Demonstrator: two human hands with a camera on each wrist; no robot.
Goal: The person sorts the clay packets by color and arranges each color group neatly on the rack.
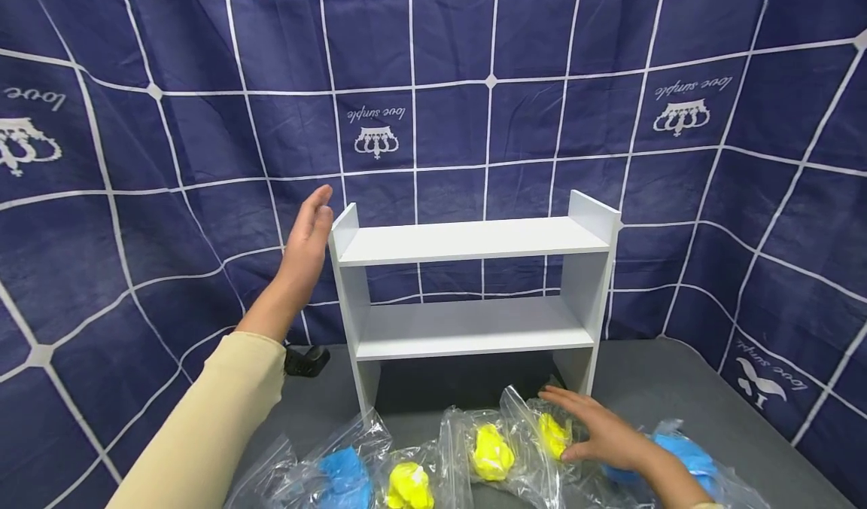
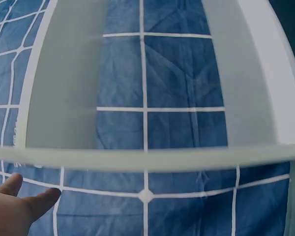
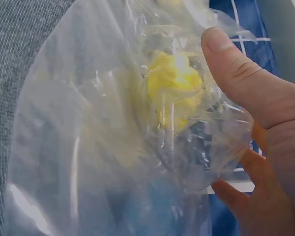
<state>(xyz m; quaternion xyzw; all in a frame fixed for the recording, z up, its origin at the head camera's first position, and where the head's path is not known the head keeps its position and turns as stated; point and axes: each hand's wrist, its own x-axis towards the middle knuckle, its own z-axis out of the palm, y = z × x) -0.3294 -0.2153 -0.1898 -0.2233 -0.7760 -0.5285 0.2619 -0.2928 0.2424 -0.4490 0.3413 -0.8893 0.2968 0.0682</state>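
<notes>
My left hand (image 1: 308, 249) is raised at the left side panel of a white two-tier shelf (image 1: 474, 333), fingers straight and holding nothing. The left wrist view shows its fingers (image 2: 42, 204) beside a white board edge. Low on the right, my right hand (image 1: 606, 434) reaches over a clear plastic bag with a yellow lump (image 1: 554, 435) in it. Its thumb and fingers are spread at the bag's sides. Up close, the thumb (image 3: 236, 66) lies along the clear film near the yellow lump (image 3: 174, 88), and the other fingers show at the bag's far edge.
More clear bags lie along the front, with yellow lumps (image 1: 492, 452) and blue pieces (image 1: 345, 479) inside. Another blue piece (image 1: 684, 456) lies beyond my right hand. A black object (image 1: 308, 361) sits by my left wrist. A blue checked curtain (image 1: 447, 125) hangs behind the shelf.
</notes>
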